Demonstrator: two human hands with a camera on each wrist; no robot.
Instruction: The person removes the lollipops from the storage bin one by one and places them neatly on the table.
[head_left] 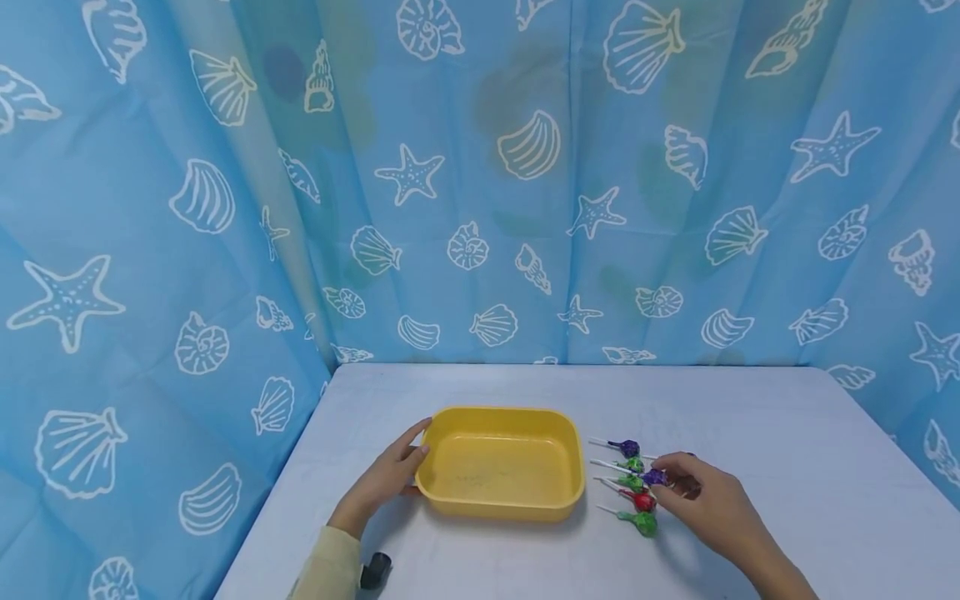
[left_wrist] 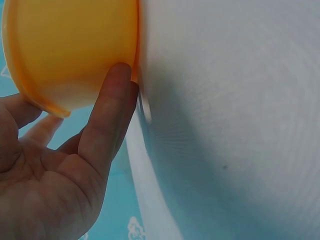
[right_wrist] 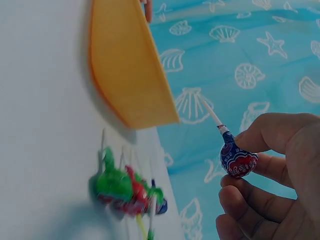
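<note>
My right hand (head_left: 708, 500) pinches a lollipop (right_wrist: 239, 159) in a dark blue-purple wrapper with red print, thumb and fingers on its round head. Its white stick points away from the palm, toward the yellow plastic tray (head_left: 500, 510). Below it, several lollipops in green (head_left: 643, 523), red (head_left: 640, 500) and purple (head_left: 628, 448) wrappers lie on the table in a column, sticks pointing left. At the tray's left end, my left hand (head_left: 386, 477) holds the side, with fingers at the rim and lower down by the base. Nothing lies inside the tray.
A white cloth covers the table (head_left: 780, 425). Near my left forearm lies a small black object (head_left: 377, 571). Blue curtains (head_left: 465, 208) with white shell and starfish prints hang behind the table and along its left side.
</note>
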